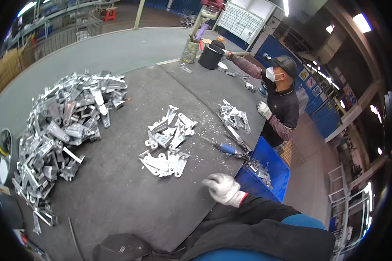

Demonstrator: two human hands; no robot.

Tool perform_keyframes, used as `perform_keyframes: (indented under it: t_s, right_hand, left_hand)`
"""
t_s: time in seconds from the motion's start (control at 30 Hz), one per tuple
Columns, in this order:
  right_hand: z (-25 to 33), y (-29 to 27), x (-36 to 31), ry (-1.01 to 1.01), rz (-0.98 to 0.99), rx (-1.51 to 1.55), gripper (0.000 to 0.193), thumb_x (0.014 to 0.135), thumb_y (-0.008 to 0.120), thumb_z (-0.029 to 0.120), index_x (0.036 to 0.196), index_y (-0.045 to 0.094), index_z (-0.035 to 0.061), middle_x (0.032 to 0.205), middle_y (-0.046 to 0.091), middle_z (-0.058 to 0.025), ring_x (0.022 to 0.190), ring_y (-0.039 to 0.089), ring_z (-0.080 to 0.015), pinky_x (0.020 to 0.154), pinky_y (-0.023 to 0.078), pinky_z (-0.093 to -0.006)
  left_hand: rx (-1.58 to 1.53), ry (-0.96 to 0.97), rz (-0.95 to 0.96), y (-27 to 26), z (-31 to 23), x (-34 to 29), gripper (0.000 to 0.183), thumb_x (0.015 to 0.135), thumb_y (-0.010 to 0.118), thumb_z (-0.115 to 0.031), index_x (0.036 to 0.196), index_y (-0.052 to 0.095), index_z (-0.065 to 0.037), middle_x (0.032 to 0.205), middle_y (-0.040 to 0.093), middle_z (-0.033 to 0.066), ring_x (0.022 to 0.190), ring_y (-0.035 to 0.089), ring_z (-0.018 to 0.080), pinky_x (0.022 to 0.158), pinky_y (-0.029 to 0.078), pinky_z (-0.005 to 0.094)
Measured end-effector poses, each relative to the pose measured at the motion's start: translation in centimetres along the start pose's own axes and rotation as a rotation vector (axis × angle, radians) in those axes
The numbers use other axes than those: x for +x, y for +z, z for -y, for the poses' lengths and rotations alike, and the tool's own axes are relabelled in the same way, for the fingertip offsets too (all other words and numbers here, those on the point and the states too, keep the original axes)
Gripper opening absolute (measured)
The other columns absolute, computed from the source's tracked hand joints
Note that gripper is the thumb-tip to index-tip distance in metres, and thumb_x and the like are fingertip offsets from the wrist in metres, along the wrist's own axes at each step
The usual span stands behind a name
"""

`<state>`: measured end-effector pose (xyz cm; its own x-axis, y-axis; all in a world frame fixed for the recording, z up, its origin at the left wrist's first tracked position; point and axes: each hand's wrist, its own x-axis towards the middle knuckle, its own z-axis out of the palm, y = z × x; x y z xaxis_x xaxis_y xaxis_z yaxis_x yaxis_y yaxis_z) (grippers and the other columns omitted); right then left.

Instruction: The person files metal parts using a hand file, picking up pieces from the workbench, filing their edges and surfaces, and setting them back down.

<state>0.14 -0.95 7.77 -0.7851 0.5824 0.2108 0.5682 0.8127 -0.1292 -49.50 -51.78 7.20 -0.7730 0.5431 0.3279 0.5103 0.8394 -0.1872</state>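
A white-gloved right hand (223, 188) rests on the near edge of the dark desk (117, 191), its fingers (210, 182) loosely curled and holding nothing. The left hand is out of view. The nearest work pieces, a small group of flat metal brackets (163, 164), lie on the desk at about ten o'clock from the fingers, near but not touching them. A second cluster of brackets (172, 128) sits just beyond the first, at about eleven o'clock. A blue-handled screwdriver (228, 150) lies at about twelve o'clock from the hand, and a blue bin (272, 167) holding a few metal parts stands just beside the hand at two o'clock. A big heap of metal parts (61, 130) fills the desk's far left. A masked co-worker (281, 102) in white gloves stands across the desk, reaching toward a black bucket (211, 56).
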Motion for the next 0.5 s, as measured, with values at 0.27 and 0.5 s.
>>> perform_keyframes:
  t_s: [0.27, 0.5]
  right_hand:
    - [-12.9, 2.9, -3.7, -0.268, -0.223, 0.067, 0.037, 0.066, 0.076, 0.010, 0.102, 0.076, 0.0187, 0.099, 0.067, -0.0042, 0.093, 0.069, -0.0300, 0.078, 0.058, -0.0451]
    - [-13.9, 3.0, -2.7, -0.370, -0.415, 0.327, 0.030, 0.077, 0.071, 0.021, 0.105, 0.071, 0.0126, 0.096, 0.067, -0.0094, 0.086, 0.067, -0.0304, 0.072, 0.056, -0.0438]
  left_hand:
    - [-0.402, 0.871, -0.474, -7.3, -32.4, 12.3, 0.052, 0.074, 0.070, -0.017, 0.125, 0.069, -0.007, 0.135, 0.062, 0.0209, 0.116, 0.062, 0.0380, 0.105, 0.047, 0.0474]
    - [-0.984, 0.491, -0.137, -9.5, -57.4, 0.5, 0.049, 0.075, 0.076, -0.022, 0.121, 0.063, -0.009, 0.119, 0.064, 0.0094, 0.112, 0.059, 0.0310, 0.110, 0.040, 0.0522]
